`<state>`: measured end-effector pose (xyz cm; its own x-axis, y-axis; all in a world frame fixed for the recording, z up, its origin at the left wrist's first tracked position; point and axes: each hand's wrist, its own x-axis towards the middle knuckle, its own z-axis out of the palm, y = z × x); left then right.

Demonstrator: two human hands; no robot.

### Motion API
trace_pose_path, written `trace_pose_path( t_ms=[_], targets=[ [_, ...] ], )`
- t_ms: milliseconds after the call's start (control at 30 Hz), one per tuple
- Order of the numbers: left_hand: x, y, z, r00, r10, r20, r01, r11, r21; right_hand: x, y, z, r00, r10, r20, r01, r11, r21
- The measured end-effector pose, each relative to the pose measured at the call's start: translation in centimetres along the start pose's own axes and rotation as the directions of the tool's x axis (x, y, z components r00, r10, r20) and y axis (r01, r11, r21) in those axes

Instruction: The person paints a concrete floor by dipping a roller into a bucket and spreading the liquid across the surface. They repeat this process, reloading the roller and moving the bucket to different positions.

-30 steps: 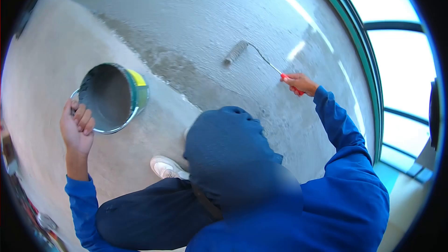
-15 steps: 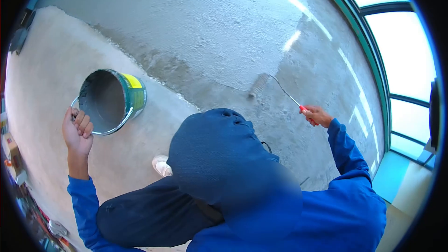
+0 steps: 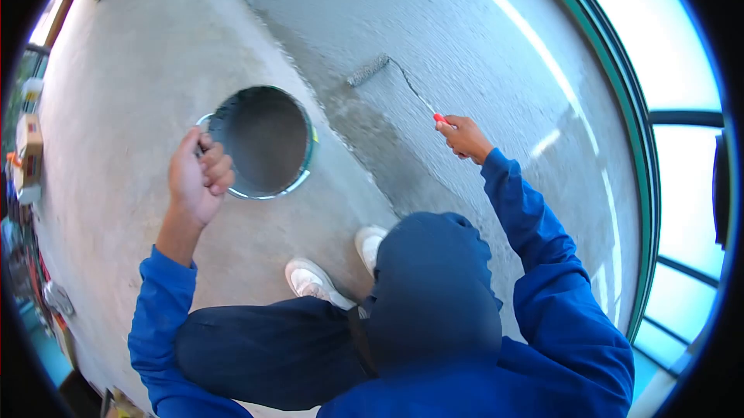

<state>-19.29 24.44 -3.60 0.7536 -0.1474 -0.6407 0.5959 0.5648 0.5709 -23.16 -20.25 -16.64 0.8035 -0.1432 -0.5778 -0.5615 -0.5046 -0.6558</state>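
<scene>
My left hand [image 3: 201,172] is closed in a fist around the wire handle of a bucket [image 3: 311,145]. The bucket tips its mouth toward me, and its inside looks grey and coated. In my right hand [image 3: 466,139] is the red grip of a paint roller [image 3: 369,72], held out ahead. Its grey, wet-looking sleeve is at the floor, along the border between a smooth grey coating [image 3: 465,54] and a darker, rougher strip [image 3: 372,127].
Bare pale floor [image 3: 147,92] spreads to the left, with my white shoes [image 3: 314,282] below the bucket. Boxes [image 3: 29,151] and clutter line the far left. A green-framed window wall [image 3: 632,116] curves along the right.
My view has turned. The roller and right hand have shifted up and left, and the sleeve is now at the coating's left border. The bucket has tilted further toward me.
</scene>
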Motion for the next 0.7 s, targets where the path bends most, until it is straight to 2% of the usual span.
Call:
trace_pose_path(
  t_ms=[133,200,333,400,467,533,567,600,700],
  targets=[
    [-0.4,0.3,1.1,1.0,-0.016,-0.017,0.016,0.999,-0.037,8.0,-5.3,2.3,0.991,-0.133,-0.002,0.132,0.985,-0.108],
    [-0.3,0.3,1.0,1.0,-0.029,0.003,0.029,0.999,-0.045,12.7,-8.1,3.4,0.962,-0.273,-0.011,0.263,0.936,-0.235],
    [-0.1,0.6,0.9,0.997,-0.066,0.038,0.068,0.996,-0.055,20.1,-16.8,5.9,0.958,-0.283,0.052,0.278,0.86,-0.429],
    [0.0,0.7,0.7,0.995,-0.084,0.052,0.087,0.995,-0.054,24.1,-20.3,7.6,0.953,-0.303,0.018,0.251,0.754,-0.606],
    [0.1,0.7,0.5,0.993,-0.1,0.07,0.104,0.993,-0.06,27.8,-23.8,8.1,0.934,-0.319,0.161,0.334,0.616,-0.714],
    [0.2,0.8,0.5,0.99,-0.112,0.084,0.116,0.992,-0.052,28.7,-26.5,8.6,0.941,-0.302,0.155,0.335,0.749,-0.573],
    [0.2,0.8,0.4,0.99,-0.11,0.089,0.115,0.992,-0.046,28.2,-28.2,8.7,0.961,-0.263,0.088,0.278,0.899,-0.34],
    [0.2,0.8,0.4,0.989,-0.11,0.095,0.114,0.993,-0.039,28.2,-29.3,8.8,0.978,-0.206,0.034,0.208,0.975,-0.075],
    [0.3,0.9,0.3,0.99,-0.098,0.105,0.103,0.994,-0.037,28.0,-30.3,9.1,0.976,-0.217,-0.029,0.204,0.95,-0.234]
  ],
)
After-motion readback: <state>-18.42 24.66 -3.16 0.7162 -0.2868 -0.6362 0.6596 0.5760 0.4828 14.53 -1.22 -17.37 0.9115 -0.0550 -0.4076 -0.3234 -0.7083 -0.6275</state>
